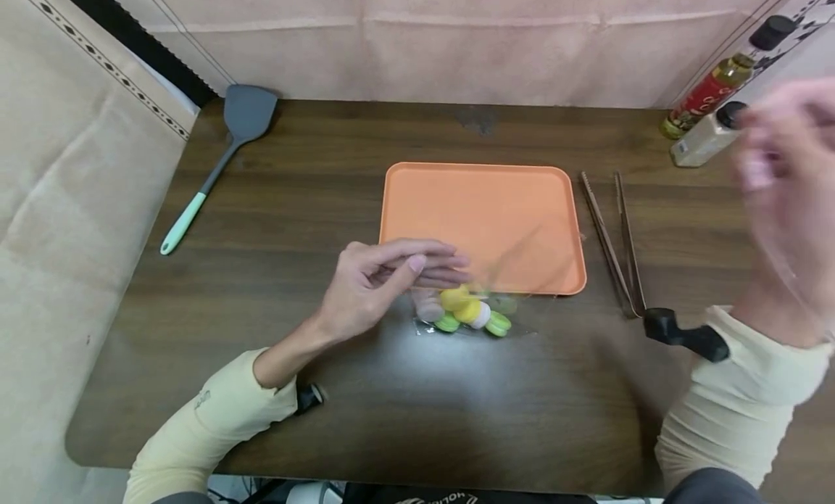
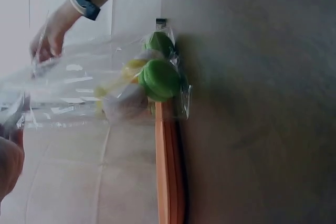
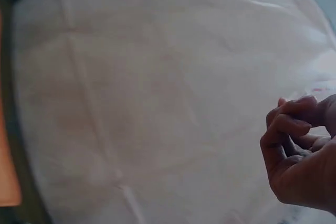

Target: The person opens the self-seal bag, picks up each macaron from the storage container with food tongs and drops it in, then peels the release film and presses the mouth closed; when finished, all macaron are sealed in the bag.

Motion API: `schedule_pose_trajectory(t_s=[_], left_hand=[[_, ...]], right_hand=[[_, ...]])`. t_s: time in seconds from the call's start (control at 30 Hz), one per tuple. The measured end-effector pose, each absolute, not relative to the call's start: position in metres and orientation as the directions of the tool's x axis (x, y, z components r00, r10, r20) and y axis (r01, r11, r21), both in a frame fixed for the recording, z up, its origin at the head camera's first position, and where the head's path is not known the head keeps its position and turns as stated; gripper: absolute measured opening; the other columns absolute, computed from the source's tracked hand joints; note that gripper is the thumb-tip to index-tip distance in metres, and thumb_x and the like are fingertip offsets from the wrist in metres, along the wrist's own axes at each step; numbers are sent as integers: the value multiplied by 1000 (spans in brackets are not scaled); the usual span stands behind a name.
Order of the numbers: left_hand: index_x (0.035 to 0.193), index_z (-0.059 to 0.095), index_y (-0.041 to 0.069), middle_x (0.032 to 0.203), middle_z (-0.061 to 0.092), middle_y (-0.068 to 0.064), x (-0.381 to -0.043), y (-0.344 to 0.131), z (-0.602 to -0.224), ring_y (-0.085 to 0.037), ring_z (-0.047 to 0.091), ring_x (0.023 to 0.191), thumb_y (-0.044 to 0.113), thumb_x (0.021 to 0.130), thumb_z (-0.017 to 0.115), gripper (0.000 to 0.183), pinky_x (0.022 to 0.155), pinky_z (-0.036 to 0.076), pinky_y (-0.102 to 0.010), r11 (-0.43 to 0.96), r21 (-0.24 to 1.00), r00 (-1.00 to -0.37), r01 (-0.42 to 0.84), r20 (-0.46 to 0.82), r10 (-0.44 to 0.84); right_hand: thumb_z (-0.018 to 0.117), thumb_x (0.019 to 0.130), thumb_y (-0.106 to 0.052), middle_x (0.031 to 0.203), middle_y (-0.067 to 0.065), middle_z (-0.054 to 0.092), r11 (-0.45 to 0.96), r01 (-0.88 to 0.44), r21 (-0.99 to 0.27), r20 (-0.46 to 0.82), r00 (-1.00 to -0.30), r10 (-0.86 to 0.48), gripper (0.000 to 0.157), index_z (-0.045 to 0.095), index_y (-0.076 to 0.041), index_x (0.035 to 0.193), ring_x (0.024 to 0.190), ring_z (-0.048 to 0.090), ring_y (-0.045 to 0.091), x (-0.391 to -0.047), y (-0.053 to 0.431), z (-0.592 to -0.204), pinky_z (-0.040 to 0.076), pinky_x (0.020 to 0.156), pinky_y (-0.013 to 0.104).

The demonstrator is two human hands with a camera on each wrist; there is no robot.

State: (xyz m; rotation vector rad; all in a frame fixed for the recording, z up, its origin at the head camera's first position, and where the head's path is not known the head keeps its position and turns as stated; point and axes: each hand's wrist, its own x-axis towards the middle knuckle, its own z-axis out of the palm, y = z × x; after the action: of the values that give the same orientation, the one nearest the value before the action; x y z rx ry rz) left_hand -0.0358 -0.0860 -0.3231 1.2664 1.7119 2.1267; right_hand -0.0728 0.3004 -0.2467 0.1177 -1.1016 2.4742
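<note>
A clear plastic bag (image 2: 73, 95) holds several green, yellow and pale macarons (image 1: 466, 311). It stands up from the table at the near edge of the orange tray (image 1: 483, 207). Over the macarons, my left hand (image 1: 385, 283) pinches the upper part of the bag, its thumb laid against nearly straight fingers. My right hand (image 1: 789, 192) is raised at the far right, blurred in the head view. Its fingers are curled (image 3: 299, 150), and a thin clear strip trails along the hand. The palm side of that grip is partly hidden.
Metal tongs (image 1: 616, 250) lie right of the tray. A red-labelled oil bottle (image 1: 704, 101) and a black-capped jar (image 1: 701, 141) stand at the back right, near my right hand. The grey spatula (image 1: 225, 156) lies at the back left.
</note>
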Motion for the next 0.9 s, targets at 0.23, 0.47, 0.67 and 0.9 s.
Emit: schedule_pose_trajectory(t_s=[0.23,0.47,0.67,0.9], left_hand=[[130,65,-22,124,76,-33,-35,-88,-321,-38,80,114,-16,108,48,29,95,66,-47,-362,830,-445,424,539,715],[135,61,-22,131,74,-33,-31,-89,-316,-34,78,120,-22,104,46,35,102,63,-47,-367,847,-367,384,505,781],[135,67,-14,129,79,-20,-30,-91,-315,-21,78,120,-15,105,52,34,87,62,-31,-278,807,-346,521,497,796],[137,69,-10,129,80,-15,-28,-94,-315,-13,77,120,-10,107,52,34,65,49,-24,-225,795,-344,564,474,810]], right_hand=[[67,110,-14,77,7,72,480,-204,-853,64,-954,-292,15,77,-2,110,63,65,20,-133,223,-256,54,56,23],[61,112,-8,83,13,76,494,-285,-821,-114,-767,-631,20,77,2,106,69,75,24,-181,140,-275,64,67,29],[55,111,3,95,21,78,295,-9,-955,-215,-665,-715,17,70,13,110,84,82,27,-201,80,-289,67,88,46],[52,110,10,106,28,73,158,279,-947,-306,-642,-703,18,61,23,119,98,84,29,-215,25,-322,64,96,40]])
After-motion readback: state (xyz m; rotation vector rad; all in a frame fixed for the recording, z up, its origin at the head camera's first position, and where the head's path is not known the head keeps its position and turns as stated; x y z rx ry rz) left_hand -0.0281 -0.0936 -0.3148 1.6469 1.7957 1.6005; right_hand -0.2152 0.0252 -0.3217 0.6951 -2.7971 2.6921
